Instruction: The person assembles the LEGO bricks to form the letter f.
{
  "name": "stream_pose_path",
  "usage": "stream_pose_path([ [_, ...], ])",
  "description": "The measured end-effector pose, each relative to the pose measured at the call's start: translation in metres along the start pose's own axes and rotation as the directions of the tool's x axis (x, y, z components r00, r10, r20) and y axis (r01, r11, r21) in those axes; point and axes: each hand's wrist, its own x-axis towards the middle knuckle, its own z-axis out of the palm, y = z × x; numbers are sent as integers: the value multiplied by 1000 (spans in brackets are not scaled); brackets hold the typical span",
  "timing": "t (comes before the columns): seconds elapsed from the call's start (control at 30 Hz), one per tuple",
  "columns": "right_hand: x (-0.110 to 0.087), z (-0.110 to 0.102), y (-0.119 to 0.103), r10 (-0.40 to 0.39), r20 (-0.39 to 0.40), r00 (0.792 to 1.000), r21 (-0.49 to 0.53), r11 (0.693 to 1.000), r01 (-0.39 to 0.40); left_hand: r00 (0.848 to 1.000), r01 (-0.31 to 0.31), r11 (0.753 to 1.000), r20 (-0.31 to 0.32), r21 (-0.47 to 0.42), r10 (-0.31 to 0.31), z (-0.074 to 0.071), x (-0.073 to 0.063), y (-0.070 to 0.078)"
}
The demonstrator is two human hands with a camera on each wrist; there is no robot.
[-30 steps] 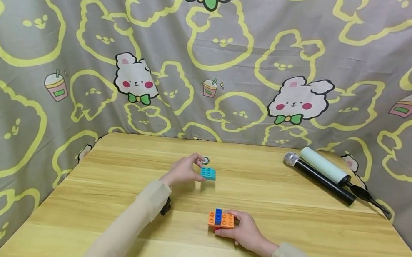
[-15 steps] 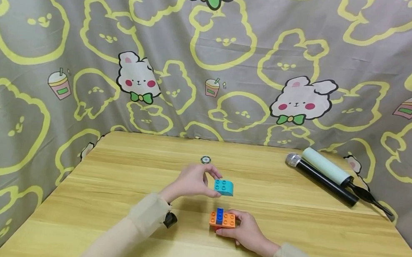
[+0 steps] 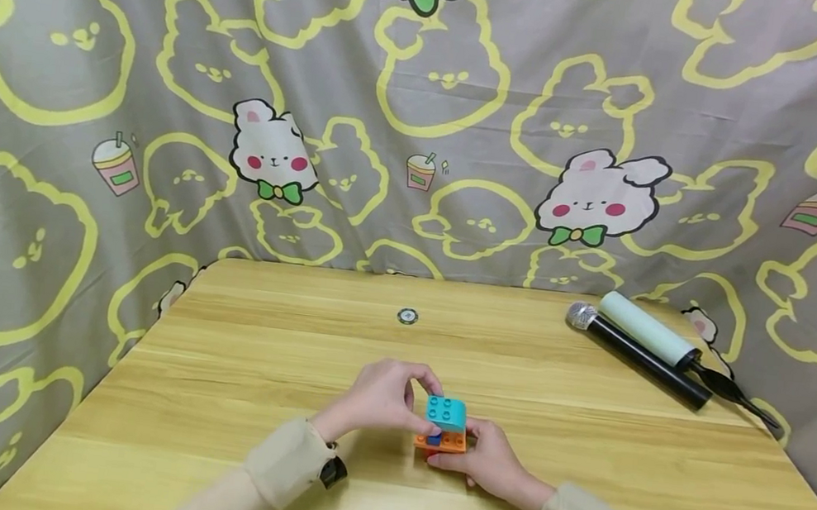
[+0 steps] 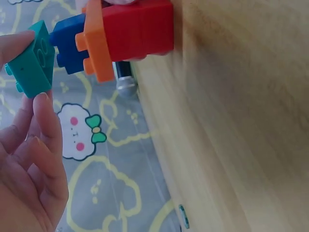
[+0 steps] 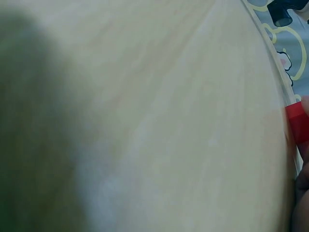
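Note:
My left hand [image 3: 386, 398] pinches a teal toy building brick [image 3: 446, 413] with one curved end between thumb and fingers. In the left wrist view the teal brick [image 4: 34, 63] is tilted, close over the studs of a blue brick [image 4: 70, 43]. That blue brick sits on an orange plate [image 4: 99, 41], which rests on red bricks [image 4: 140, 30] standing on the table. My right hand [image 3: 495, 459] grips this stack from the right side, low down. Only a corner of the red brick [image 5: 297, 123] and part of the fingers show in the right wrist view.
Toward the back of the wooden table [image 3: 284, 300] lies a round chip [image 3: 408, 316]. At the back right a black microphone [image 3: 637, 358] lies beside a pale green cylinder [image 3: 643, 328] with a black handle. A patterned curtain [image 3: 463, 161] hangs behind the table.
My left hand has carried the teal brick from near the chip, toward me and slightly right, to above the stack. The right hand and the stack have stayed almost still.

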Motion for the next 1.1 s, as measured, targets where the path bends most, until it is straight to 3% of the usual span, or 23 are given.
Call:
stream_pose_path([
  [0.6,2,3,-2,-16,11,1000,28,999,15,1000,-7,998,-9,54,7,7,-4,-2],
  [1.1,0,2,-5,-9,-5,1000,47,999,9,1000,10,1000,-8,20,-10,12,-4,-5],
])
